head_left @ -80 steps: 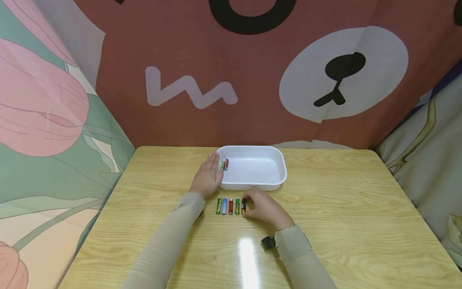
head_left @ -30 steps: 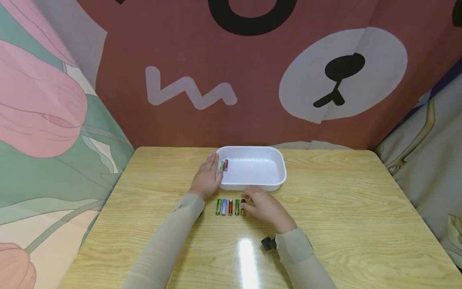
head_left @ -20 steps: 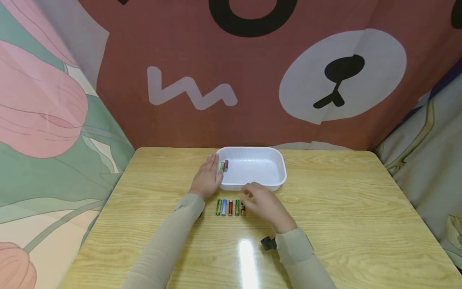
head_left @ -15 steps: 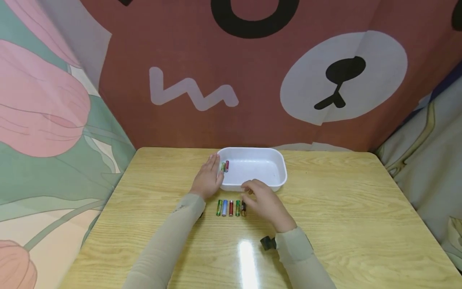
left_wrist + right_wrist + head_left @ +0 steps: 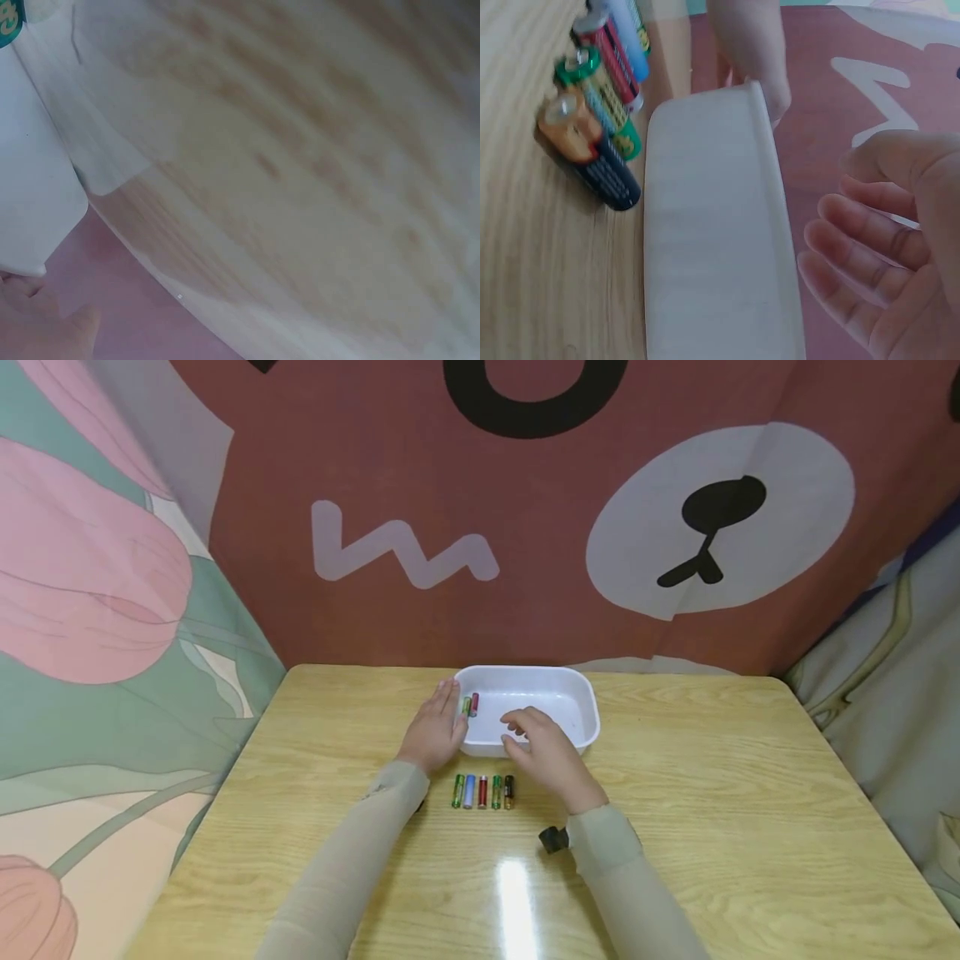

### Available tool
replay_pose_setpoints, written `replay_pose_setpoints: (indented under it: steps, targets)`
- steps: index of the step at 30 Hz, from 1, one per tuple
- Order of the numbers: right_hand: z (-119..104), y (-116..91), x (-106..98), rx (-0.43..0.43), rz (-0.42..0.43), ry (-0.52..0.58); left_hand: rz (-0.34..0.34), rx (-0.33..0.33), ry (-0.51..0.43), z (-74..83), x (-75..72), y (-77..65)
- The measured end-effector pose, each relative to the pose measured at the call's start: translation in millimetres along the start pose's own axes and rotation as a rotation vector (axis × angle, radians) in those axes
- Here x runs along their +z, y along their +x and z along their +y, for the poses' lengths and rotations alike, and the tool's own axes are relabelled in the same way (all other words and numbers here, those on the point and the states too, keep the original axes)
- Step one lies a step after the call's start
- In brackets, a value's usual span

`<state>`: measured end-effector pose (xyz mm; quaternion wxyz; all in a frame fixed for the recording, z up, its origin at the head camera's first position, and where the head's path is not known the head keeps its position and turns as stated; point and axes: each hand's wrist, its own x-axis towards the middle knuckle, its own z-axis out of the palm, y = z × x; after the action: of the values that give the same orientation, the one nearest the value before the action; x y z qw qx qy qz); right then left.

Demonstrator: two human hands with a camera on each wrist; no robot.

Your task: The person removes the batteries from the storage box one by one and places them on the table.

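Observation:
My left hand lies with straight fingers along the left side of a white plastic tray. Above the tray's front edge hovers my right hand; its fingers are loosely bent, and the right wrist view shows nothing between thumb and fingers. Inside the tray, at its left end, a green battery and a red battery lie side by side. In front of it several batteries form a row: a green one, a blue one, a red one, another green one and a black-and-gold one.
The wooden table meets a printed cloth backdrop right behind the tray. Patterned cloth also hangs at both sides. A small black device is strapped at the right wrist.
My right hand has lifted off the black-and-gold battery and moved forward over the tray's front edge. The battery stays at the row's right end, and the left hand keeps its place.

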<state>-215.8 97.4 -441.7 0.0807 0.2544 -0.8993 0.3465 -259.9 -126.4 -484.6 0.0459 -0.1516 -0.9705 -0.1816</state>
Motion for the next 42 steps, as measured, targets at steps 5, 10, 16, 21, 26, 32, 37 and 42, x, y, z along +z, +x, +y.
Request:
replay_pose_setpoints:
  steps: [5, 10, 16, 21, 26, 32, 37, 42]
  targets:
    - [6, 15, 0, 0.004, -0.010, -0.015, 0.004, 0.006, 0.007, -1.2, 1.1, 0.7]
    - [13, 28, 3, 0.020, -0.037, -0.002, -0.011, -0.004, 0.023, 1.0, -0.6, 0.9]
    - [20, 45, 9, 0.024, -0.057, 0.000, -0.037, -0.020, 0.016, 4.4, -2.5, 0.8]
    - [24, 58, 17, 0.035, -0.077, 0.019, -0.035, -0.014, -0.005, 3.5, -2.2, -0.8]
    - [29, 66, 25, 0.053, -0.095, 0.047, -0.034, -0.012, -0.009, 2.0, -1.4, -1.3]
    - [34, 73, 30, 0.090, -0.133, 0.067, -0.050, -0.010, -0.023, 4.2, -4.9, -3.0]
    - [37, 81, 33, 0.126, -0.162, 0.102, -0.046, -0.002, -0.028, 4.7, -6.1, -3.4]
    - [37, 88, 37, 0.133, -0.171, 0.158, -0.018, 0.009, -0.041, 3.4, -3.9, -3.3]
